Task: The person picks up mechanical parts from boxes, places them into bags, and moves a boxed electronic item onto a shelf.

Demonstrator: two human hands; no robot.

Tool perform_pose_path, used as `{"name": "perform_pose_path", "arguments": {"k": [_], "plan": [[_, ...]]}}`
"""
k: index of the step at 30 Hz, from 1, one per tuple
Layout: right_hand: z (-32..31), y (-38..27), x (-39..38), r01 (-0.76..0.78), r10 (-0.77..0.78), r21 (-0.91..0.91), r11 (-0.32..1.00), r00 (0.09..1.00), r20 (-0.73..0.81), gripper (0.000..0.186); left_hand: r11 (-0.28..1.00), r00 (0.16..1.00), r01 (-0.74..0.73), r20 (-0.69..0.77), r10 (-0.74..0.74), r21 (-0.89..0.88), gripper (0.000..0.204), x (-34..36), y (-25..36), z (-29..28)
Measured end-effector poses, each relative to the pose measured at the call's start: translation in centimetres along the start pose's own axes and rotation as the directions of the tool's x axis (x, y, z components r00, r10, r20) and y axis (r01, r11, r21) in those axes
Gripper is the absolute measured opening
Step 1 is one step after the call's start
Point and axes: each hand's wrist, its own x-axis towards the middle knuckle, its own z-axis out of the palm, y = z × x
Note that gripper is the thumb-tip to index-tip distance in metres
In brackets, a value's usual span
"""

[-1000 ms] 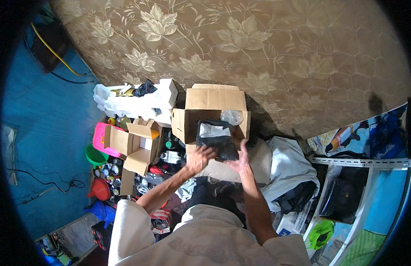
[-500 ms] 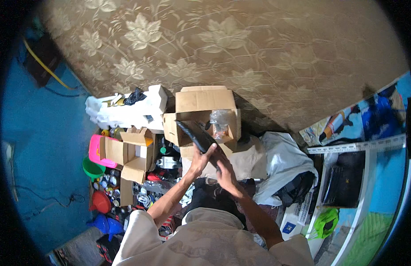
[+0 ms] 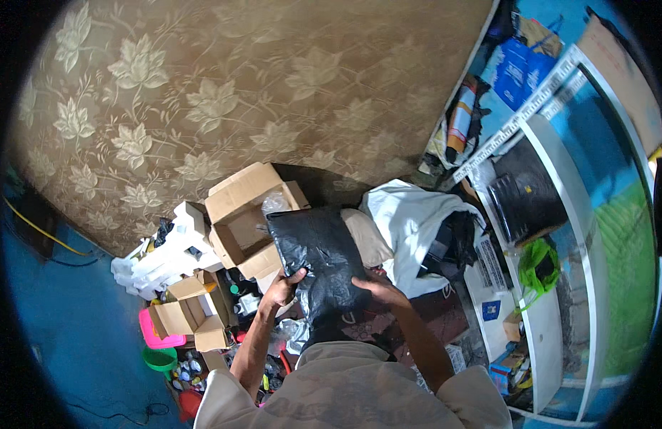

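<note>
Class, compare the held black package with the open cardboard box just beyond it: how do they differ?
The black package is shiny; the cardboard box is matt brown. The package looks closed; the box stands open. The left hand and right hand hold the package; the box is unheld. Both look roughly rectangular.

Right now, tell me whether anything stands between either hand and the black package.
Nothing visible does: the left hand grips the left edge of the black package, and the right hand holds its right edge. The larger open cardboard box sits beyond the package's far left corner, not between.
</note>
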Motion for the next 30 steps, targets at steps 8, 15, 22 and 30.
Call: {"name": "perform_pose_path", "arguments": {"k": [8, 15, 22, 30], "plan": [[-8.3, 12.5, -12.9, 0.242, -0.146, 0.168, 0.956, 0.885, -0.442, 0.085, 0.963, 0.968, 0.224, 0.084, -0.238, 0.150, 0.050, -3.4, -7.3, 17.2], [-12.4, 17.1, -27.4, 0.320, -0.145, 0.168, 0.932, 0.757, -0.637, 0.052, 0.777, 0.921, -0.096, 0.351, -0.167, 0.622, 0.076, -3.8, -19.8, 25.8], [-17.2, 19.8, -33.9, 0.346, -0.079, 0.187, 0.919, 0.629, -0.773, 0.055, 0.847, 0.923, 0.122, 0.255, -0.289, 0.518, 0.041, -3.7, -21.5, 36.1], [-22.3, 19.5, -33.5, 0.523, -0.037, 0.585, 0.620, 0.764, -0.644, 0.066, 0.919, 0.954, 0.128, 0.208, -0.216, 0.372, 0.060, 3.2, -21.2, 41.2]]}}
